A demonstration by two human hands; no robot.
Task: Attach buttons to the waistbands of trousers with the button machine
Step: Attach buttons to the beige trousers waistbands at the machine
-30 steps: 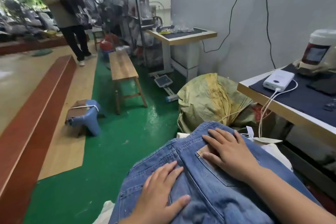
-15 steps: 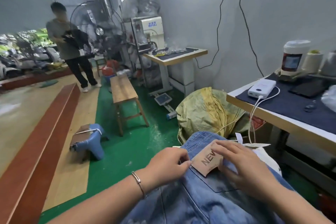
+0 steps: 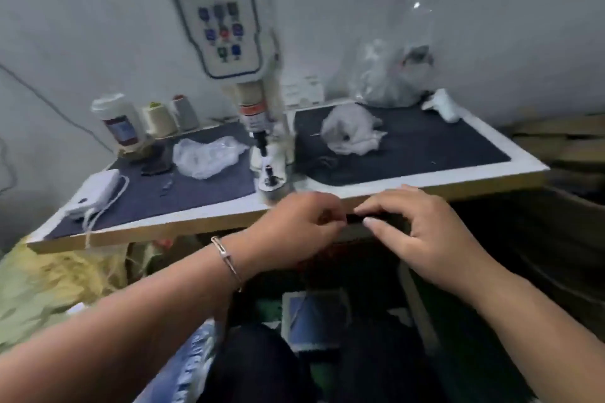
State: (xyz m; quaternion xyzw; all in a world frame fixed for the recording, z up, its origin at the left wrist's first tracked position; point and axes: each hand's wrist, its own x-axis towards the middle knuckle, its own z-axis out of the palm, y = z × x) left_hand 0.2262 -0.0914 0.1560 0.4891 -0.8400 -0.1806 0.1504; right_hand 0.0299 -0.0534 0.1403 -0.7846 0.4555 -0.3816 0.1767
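The white button machine (image 3: 265,154) stands at the middle of the table (image 3: 154,230), with its control panel (image 3: 216,10) above it. Just in front of the table's edge, below the machine, my two hands meet. My left hand (image 3: 294,222) has its fingers curled, and my right hand (image 3: 415,232) arches its thumb and fingers. Both pinch a small dark strip (image 3: 355,217) that is blurred. Blue denim trousers (image 3: 190,366) lie low on my lap at the left, touched by neither hand.
On the table's dark mat lie plastic bags (image 3: 206,157), a white crumpled bag (image 3: 350,134), a white power bank (image 3: 95,190) with a cable, thread cones (image 3: 160,121) and a jar. A foot pedal (image 3: 314,317) sits under the table, and a yellow sack (image 3: 49,288) at the left.
My view has swung right from the room to the button machine. Both hands have left the jeans' label and risen to the table's front edge.
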